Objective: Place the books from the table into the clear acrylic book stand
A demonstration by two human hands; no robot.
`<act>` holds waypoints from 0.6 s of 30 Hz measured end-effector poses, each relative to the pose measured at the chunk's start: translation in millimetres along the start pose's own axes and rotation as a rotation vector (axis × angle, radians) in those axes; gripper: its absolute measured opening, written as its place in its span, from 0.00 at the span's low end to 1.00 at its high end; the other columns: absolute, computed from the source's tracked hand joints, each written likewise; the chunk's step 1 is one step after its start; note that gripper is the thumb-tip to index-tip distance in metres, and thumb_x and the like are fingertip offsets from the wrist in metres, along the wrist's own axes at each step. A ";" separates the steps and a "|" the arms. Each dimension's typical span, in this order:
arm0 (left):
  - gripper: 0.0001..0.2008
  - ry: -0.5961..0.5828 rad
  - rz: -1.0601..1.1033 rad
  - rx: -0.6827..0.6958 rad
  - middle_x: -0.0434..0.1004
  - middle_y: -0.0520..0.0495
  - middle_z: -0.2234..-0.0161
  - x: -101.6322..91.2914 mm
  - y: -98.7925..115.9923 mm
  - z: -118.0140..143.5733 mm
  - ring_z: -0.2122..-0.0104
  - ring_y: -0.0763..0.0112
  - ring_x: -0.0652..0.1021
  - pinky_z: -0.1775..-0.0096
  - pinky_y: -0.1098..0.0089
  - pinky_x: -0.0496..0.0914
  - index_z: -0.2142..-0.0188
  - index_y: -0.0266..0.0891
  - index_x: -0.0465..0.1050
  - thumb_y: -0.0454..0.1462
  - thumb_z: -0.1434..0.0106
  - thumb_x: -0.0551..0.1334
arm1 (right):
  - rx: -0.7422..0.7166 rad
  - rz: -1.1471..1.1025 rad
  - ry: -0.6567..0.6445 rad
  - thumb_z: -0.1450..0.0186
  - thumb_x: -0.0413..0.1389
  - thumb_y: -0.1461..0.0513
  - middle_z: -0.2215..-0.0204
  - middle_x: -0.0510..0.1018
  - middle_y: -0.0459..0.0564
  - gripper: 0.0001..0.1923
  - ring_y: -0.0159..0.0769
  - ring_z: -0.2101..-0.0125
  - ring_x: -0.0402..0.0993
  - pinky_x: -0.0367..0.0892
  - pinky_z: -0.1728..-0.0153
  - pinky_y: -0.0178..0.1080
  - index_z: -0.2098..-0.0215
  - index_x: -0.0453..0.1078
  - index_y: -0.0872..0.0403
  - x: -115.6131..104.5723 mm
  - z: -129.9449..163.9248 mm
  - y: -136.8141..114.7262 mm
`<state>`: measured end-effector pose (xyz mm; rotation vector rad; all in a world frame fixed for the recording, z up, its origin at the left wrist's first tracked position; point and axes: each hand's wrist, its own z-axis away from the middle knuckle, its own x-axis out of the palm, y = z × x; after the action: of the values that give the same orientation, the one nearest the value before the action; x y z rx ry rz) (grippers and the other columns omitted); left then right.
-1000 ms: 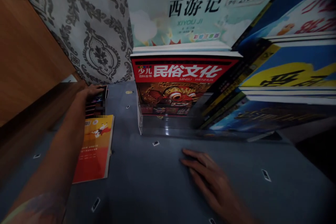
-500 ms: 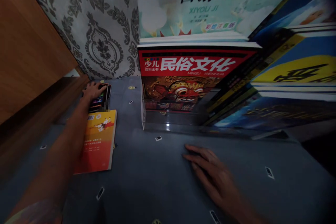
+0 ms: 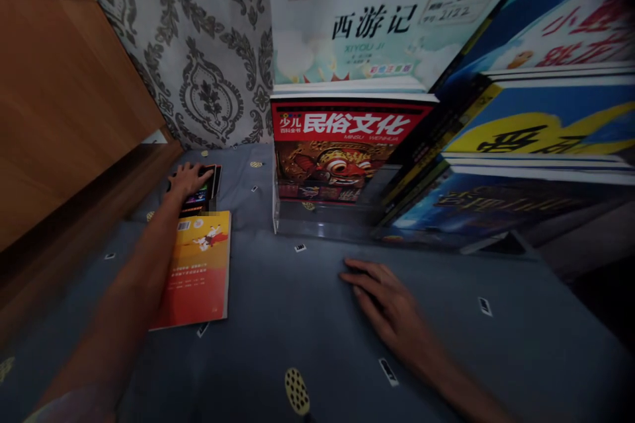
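Dark glossy book (image 3: 201, 193) (flat, rectangular) under left hand (image 3: 187, 178).

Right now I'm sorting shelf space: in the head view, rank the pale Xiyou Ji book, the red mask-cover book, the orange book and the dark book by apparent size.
1. Xiyou Ji book
2. Red mask-cover book, partly hidden
3. Orange book; nearer, so unsure
4. Dark book, under the left hand

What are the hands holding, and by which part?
The left hand lies on the far end of a dark book; whether it grips is unclear. The right hand rests flat on the blue cloth, holding nothing.
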<state>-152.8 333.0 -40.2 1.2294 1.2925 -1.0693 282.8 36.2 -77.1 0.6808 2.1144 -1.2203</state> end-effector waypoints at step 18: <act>0.32 0.063 0.108 0.019 0.45 0.37 0.26 2.7 -9.1 118.0 0.29 0.48 0.53 0.38 0.35 0.56 0.30 0.44 0.54 0.52 0.28 0.43 | -0.009 -0.007 -0.026 0.31 0.49 0.64 0.49 0.80 0.57 0.17 0.48 0.49 0.77 0.72 0.47 0.57 0.53 0.79 0.50 0.9 -0.4 -0.1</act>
<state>-151.1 215.5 -54.4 1.3417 1.2514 -0.9741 281.9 36.6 -77.5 0.6510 2.1017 -1.2159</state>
